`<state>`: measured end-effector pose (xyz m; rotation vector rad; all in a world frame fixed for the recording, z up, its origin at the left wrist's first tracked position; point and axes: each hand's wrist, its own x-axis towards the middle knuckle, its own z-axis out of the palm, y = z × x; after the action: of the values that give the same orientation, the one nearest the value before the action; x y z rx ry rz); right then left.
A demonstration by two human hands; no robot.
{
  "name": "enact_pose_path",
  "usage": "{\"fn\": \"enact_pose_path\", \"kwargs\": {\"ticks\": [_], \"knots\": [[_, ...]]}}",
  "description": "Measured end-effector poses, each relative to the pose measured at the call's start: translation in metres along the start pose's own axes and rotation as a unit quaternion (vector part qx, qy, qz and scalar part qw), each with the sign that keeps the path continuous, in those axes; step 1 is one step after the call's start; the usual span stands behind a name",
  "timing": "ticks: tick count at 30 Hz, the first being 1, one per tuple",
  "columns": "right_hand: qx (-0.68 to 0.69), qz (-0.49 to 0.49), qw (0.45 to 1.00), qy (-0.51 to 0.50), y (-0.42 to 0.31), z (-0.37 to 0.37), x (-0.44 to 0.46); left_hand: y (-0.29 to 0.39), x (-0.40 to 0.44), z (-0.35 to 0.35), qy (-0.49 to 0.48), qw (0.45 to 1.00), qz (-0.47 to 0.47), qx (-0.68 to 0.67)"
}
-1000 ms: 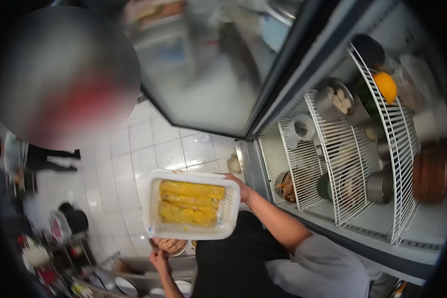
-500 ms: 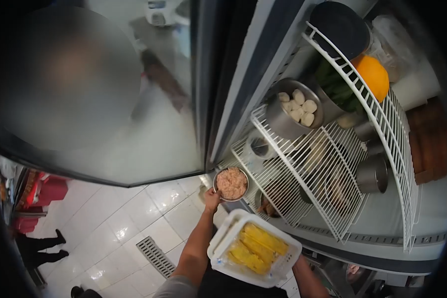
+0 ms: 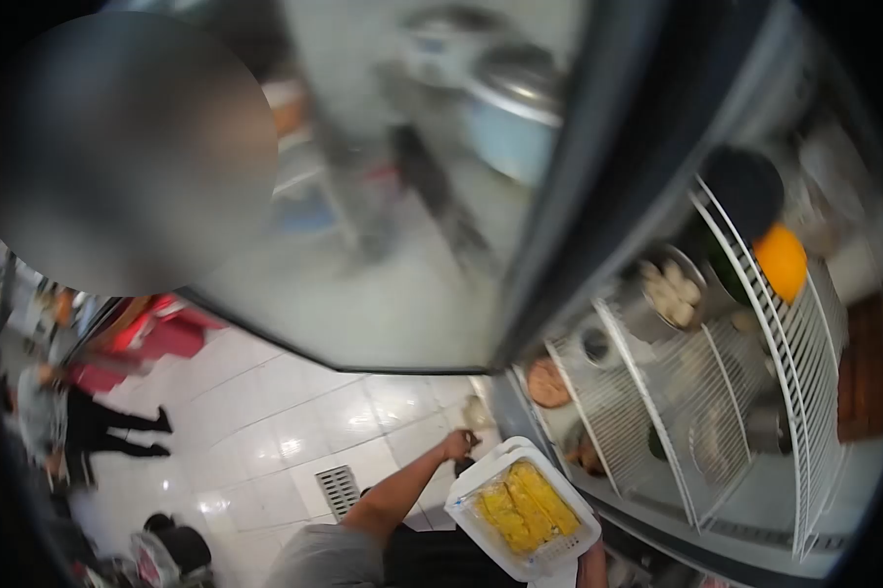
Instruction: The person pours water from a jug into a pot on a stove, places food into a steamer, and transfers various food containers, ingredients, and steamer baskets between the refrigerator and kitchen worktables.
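My left hand (image 3: 458, 445) is in front of the refrigerator's lower edge, just left of the white tray. It holds nothing that I can see, and its slightly blurred fingers look loosely apart. A bowl of pinkish ground meat (image 3: 548, 382) sits inside the refrigerator, away from that hand. The white plastic tray (image 3: 476, 537) is close to my body, with yellow food pieces (image 3: 528, 510) in clear plastic in it. My right hand (image 3: 592, 563) supports the tray at its right side; its fingers are hidden underneath.
The glass door (image 3: 412, 323) stands open at left. White wire shelves (image 3: 647, 412) carry a metal pot of white balls (image 3: 672, 292) and an orange item (image 3: 782, 263). A floor drain (image 3: 339, 492) lies in the tiles. Another person (image 3: 98, 421) is at far left.
The bowl of ground meat has gone from my left hand into the refrigerator, and that hand has let go. The view has shifted; my right hand still holds the tray.
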<state>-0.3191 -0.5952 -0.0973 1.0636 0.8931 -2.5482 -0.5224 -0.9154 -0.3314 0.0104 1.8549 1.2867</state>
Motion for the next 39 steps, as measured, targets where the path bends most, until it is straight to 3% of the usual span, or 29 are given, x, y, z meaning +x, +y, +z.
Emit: {"fn": "enact_pose_path", "kwargs": {"ticks": [1, 2, 3, 4, 6, 7, 9, 11, 15, 24, 27, 31, 32, 35, 39], "knots": [[-0.009, 0.014, 1.000, -0.024, 0.005, 0.018, 0.011, -0.004, -0.048, -0.022, -0.030, 0.999, -0.034, 0.028], [-0.102, -0.033, 0.989, -0.104, 0.012, 0.037, 0.021, -0.009, -0.098, -0.040, -0.006, 0.993, -0.109, -0.045], [-0.080, 0.002, 0.990, -0.114, 0.019, 0.061, 0.036, 0.004, -0.149, -0.063, 0.014, 0.977, -0.175, -0.121], [-0.059, 0.036, 0.991, -0.119, 0.031, 0.082, 0.053, -0.002, -0.184, -0.082, 0.058, 0.966, -0.148, -0.204], [-0.167, 0.016, 0.966, -0.196, 0.066, 0.121, 0.076, -0.012, -0.261, -0.117, 0.102, 0.919, -0.074, -0.373], [-0.052, 0.109, 0.962, -0.245, 0.084, 0.159, 0.079, -0.001, -0.302, -0.144, 0.106, 0.882, -0.023, -0.459], [0.017, 0.159, 0.932, -0.324, 0.134, 0.222, 0.092, 0.026, -0.380, -0.194, 0.167, 0.858, 0.111, -0.472], [-0.047, 0.099, 0.922, -0.372, 0.197, 0.277, 0.110, 0.051, -0.453, -0.243, 0.225, 0.855, 0.204, -0.421], [-0.117, 0.026, 0.906, -0.406, 0.299, 0.400, 0.101, 0.026, -0.519, -0.316, 0.333, 0.844, 0.264, -0.327], [-0.149, -0.031, 0.918, -0.367, 0.396, 0.583, 0.098, 0.034, -0.558, -0.422, 0.420, 0.787, 0.297, -0.342], [-0.141, -0.048, 0.931, -0.332, 0.407, 0.609, 0.108, 0.015, -0.529, -0.459, 0.375, 0.810, 0.252, -0.374], [-0.118, -0.078, 0.939, -0.315, 0.413, 0.641, 0.148, 0.000, -0.474, -0.512, 0.410, 0.833, 0.153, -0.339], [-0.110, -0.084, 0.944, -0.299, 0.415, 0.650, 0.158, 0.000, -0.463, -0.529, 0.374, 0.836, 0.154, -0.371], [-0.096, -0.095, 0.947, -0.292, 0.417, 0.680, 0.199, 0.026, -0.451, -0.588, 0.305, 0.876, 0.116, -0.354], [-0.115, -0.086, 0.946, -0.292, 0.410, 0.746, 0.248, 0.053, -0.421, -0.666, 0.321, 0.886, 0.106, -0.318]]}}
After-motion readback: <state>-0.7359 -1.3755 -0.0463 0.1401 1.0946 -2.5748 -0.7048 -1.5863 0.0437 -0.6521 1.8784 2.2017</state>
